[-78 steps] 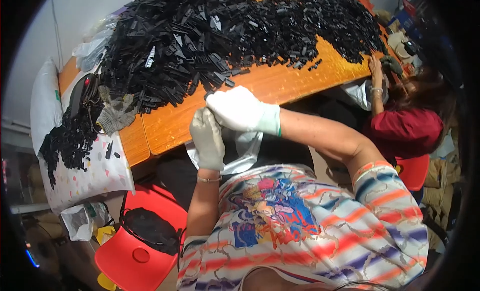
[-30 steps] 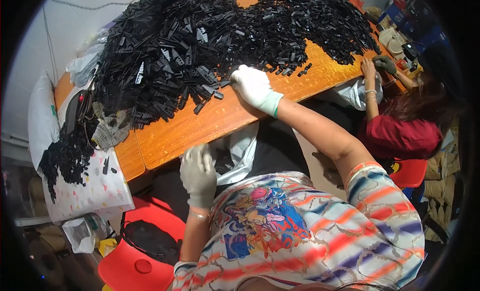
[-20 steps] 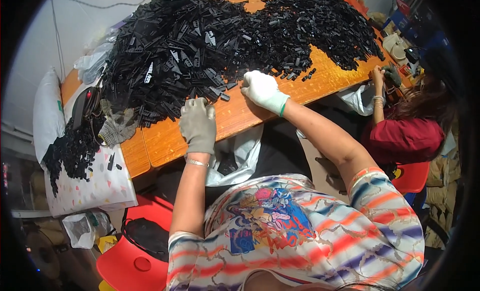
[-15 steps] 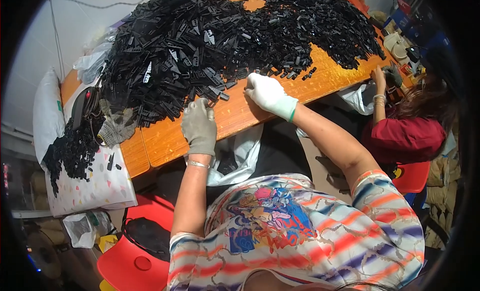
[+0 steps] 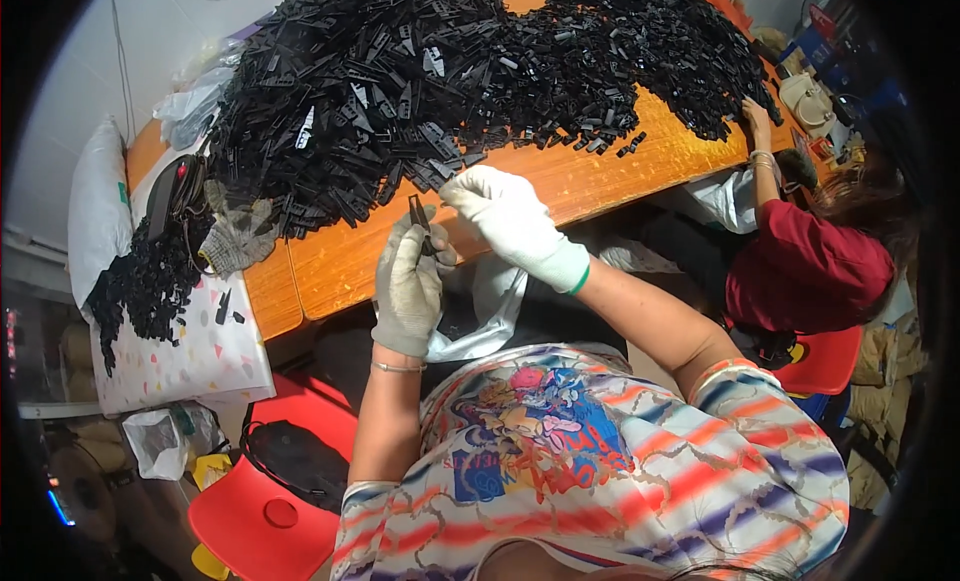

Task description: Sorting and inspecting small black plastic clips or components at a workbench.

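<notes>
Head view: your orange table (image 5: 600, 181) carries a huge heap of black plastic pieces (image 5: 450, 71), spread almost edge to edge. At its near edge your two gloved hands meet. Your left hand (image 5: 408, 281) has its fingers curled shut around a small black piece (image 5: 416, 213), which stands upright above the glove. Your right hand (image 5: 505, 221) (white glove, green cuff) pinches that same piece's top with closed fingertips (image 5: 452, 193). A clear plastic bag (image 5: 490, 301) hangs just below both hands.
</notes>
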